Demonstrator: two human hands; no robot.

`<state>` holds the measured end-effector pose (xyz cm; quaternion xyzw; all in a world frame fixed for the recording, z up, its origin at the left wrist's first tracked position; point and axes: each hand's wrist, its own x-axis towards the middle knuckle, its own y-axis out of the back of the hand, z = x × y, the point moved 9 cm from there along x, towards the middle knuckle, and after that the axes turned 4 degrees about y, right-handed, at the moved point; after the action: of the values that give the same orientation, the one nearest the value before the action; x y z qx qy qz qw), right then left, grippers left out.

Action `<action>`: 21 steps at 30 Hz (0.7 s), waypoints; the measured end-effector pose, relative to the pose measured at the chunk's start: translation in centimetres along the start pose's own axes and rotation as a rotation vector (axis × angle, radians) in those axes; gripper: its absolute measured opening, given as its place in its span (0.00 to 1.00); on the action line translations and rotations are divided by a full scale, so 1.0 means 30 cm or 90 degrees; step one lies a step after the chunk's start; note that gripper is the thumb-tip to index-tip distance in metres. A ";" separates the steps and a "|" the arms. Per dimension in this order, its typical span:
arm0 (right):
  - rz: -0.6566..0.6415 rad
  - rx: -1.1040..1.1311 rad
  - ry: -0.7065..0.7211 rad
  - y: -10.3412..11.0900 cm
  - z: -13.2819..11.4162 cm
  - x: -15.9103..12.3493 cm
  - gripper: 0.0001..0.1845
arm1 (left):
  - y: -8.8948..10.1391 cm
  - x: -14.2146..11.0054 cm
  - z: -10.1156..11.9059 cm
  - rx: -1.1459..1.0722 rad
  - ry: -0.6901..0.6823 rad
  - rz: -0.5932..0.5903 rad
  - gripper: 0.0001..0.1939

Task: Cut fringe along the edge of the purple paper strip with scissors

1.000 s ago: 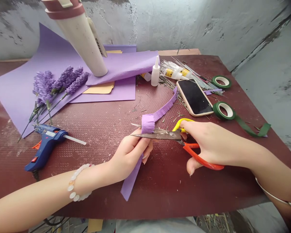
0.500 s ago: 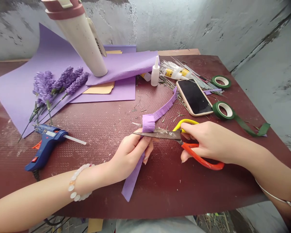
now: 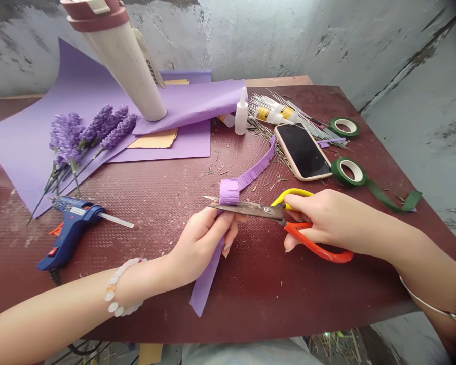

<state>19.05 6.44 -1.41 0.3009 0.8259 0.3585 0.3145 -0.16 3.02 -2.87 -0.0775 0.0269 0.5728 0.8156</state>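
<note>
My left hand (image 3: 209, 235) pinches a long purple paper strip (image 3: 229, 192). One end of the strip hangs below the fingers. Its other end, cut into a fringe, curls over and runs back toward the phone. In my right hand (image 3: 315, 218) are scissors (image 3: 253, 209) with a yellow and a red handle loop. Their blades lie across the strip just above my left thumb, nearly closed, tips pointing left. Left of my hands, a blue hot glue gun (image 3: 70, 230) lies on its side with a glue stick poking out.
Purple lavender flowers (image 3: 87, 132) lie on purple paper sheets (image 3: 190, 144), where a white tumbler (image 3: 137, 76) stands. A small white bottle (image 3: 241, 115), a phone (image 3: 304, 152), thin wires (image 3: 275, 99) and green tape rolls (image 3: 348, 172) sit at the back right of the dark red table (image 3: 289, 304).
The scissor blades have closed slightly across the strip. My hands and the strip keep almost the same place; the whole view has shifted a little.
</note>
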 end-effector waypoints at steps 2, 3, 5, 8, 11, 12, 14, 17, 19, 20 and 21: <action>-0.003 0.003 0.007 -0.003 0.003 -0.001 0.22 | -0.002 -0.001 -0.003 -0.012 0.004 -0.004 0.16; -0.008 0.006 0.009 -0.006 0.005 -0.002 0.22 | -0.003 -0.002 -0.004 -0.016 0.005 -0.007 0.15; -0.019 0.015 0.013 -0.013 0.007 -0.004 0.22 | -0.004 -0.001 -0.006 -0.024 0.007 -0.012 0.15; -0.021 0.028 0.012 -0.010 0.004 -0.008 0.21 | -0.004 0.000 -0.008 -0.039 0.010 -0.018 0.16; -0.064 0.081 -0.016 -0.015 0.009 -0.018 0.20 | -0.005 -0.003 -0.011 -0.068 0.012 -0.028 0.18; -0.107 0.120 -0.021 -0.029 0.009 -0.024 0.19 | -0.005 -0.005 -0.009 -0.081 0.010 -0.033 0.19; -0.188 0.203 -0.023 -0.054 0.006 -0.040 0.17 | -0.009 -0.011 -0.004 -0.097 0.003 -0.048 0.22; -0.251 0.284 -0.005 -0.070 0.002 -0.056 0.16 | -0.022 -0.018 0.005 -0.091 0.000 -0.081 0.25; -0.277 0.319 -0.006 -0.079 0.001 -0.059 0.16 | -0.027 -0.020 0.009 -0.087 0.001 -0.093 0.26; -0.289 0.330 0.000 -0.083 -0.004 -0.060 0.16 | -0.026 -0.020 0.010 -0.089 0.003 -0.091 0.26; -0.287 0.329 0.007 -0.081 -0.009 -0.058 0.17 | -0.024 -0.020 0.010 -0.092 0.005 -0.087 0.26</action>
<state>19.28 3.71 -2.63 0.1789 0.9368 0.0606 0.2945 0.30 2.27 -2.42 -0.1399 -0.0169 0.5162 0.8448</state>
